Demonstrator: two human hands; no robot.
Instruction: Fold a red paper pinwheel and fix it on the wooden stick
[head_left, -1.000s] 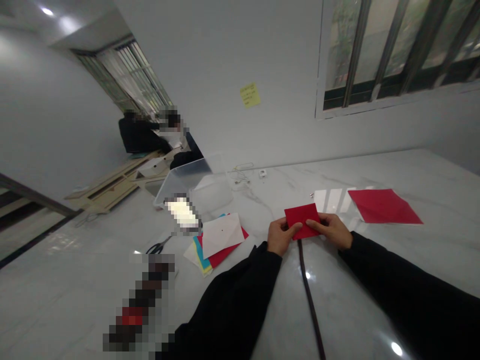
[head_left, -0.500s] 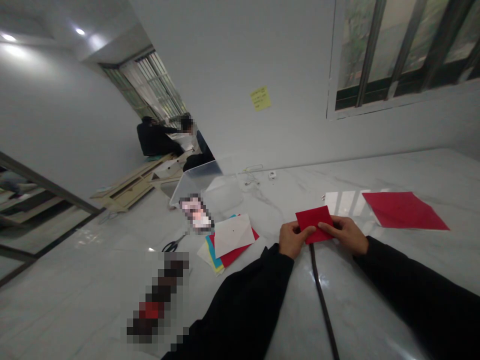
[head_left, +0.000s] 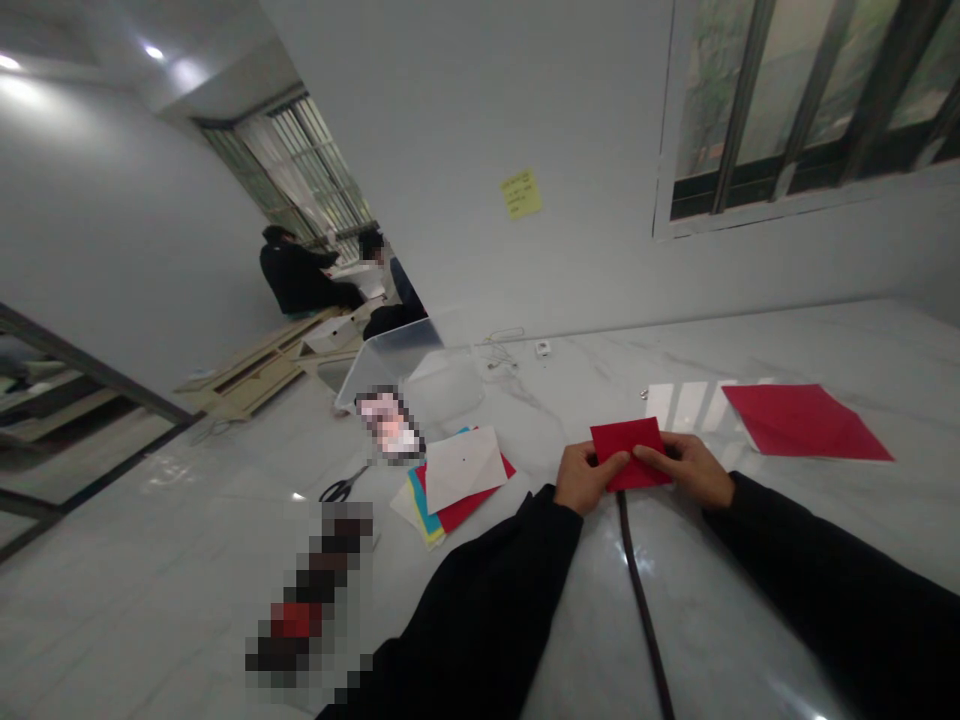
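A small piece of red paper (head_left: 626,440), folded or cut to a rectangle, is held up above the marble-patterned surface. My left hand (head_left: 585,477) pinches its left side, thumb on the near face. On the right side my right hand (head_left: 694,470) grips it the same way, and the two thumbs point towards each other near its middle. The fingers behind the paper are hidden. A larger red sheet (head_left: 806,420) lies flat to the right. Left of my hands rests a stack of coloured paper with a white sheet (head_left: 465,468) on top.
Black-handled scissors (head_left: 341,488) lie left of the paper stack. Behind them are a blurred-out pink item (head_left: 388,425) and a clear plastic box (head_left: 397,350). A dark cord (head_left: 641,600) runs towards me below the red paper. People sit in the far left background.
My head view has shifted slightly. Both hands keep their hold on the red paper, which is tilted a little less than before.
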